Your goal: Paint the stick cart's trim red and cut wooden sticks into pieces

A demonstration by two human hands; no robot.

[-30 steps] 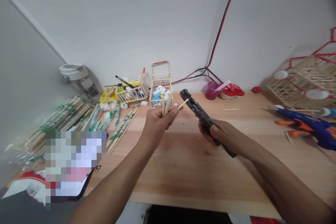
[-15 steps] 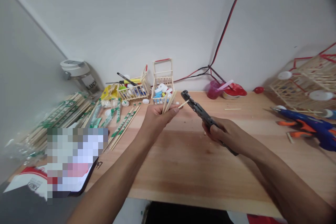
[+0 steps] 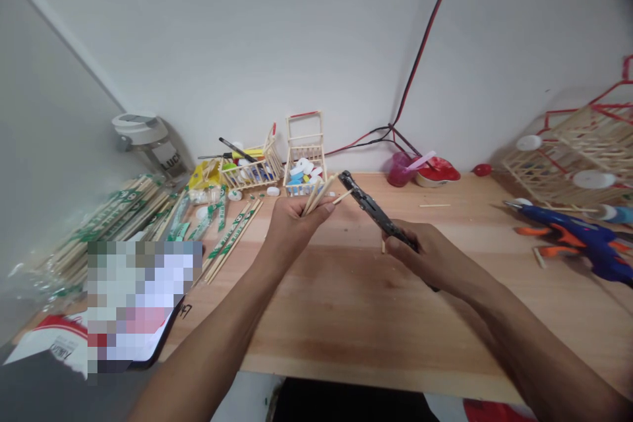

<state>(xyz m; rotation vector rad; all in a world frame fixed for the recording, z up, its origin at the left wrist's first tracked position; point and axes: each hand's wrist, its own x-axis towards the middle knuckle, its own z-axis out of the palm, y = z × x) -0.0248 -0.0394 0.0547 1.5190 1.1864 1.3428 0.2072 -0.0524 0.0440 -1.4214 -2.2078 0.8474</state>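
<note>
My left hand (image 3: 301, 217) is closed round several thin wooden sticks (image 3: 313, 196), pieces of chopstick by their look, most pointing up. Between its thumb and finger one more stick (image 3: 343, 197) juts right, its tip meeting the head of dark metal pliers (image 3: 366, 203). My right hand (image 3: 413, 245) is wrapped round the handles of these pliers, which slant up and left above the table. Whether the jaws are pressed on the stick I cannot tell. Beneath the right hand a short stick (image 3: 383, 247) shows on the table.
Small stick-built carts (image 3: 303, 165) holding bottle caps stand by the wall. Wrapped chopsticks (image 3: 113, 224), a jar (image 3: 148, 142) and a phone (image 3: 148, 310) lie left. At right are a blue glue gun (image 3: 568, 227), a larger stick frame (image 3: 548, 165) and a red-filled bowl (image 3: 438, 173).
The view has shifted slightly. My right hand and the pliers have drawn a little left and up; the left hand keeps its hold on the sticks.
</note>
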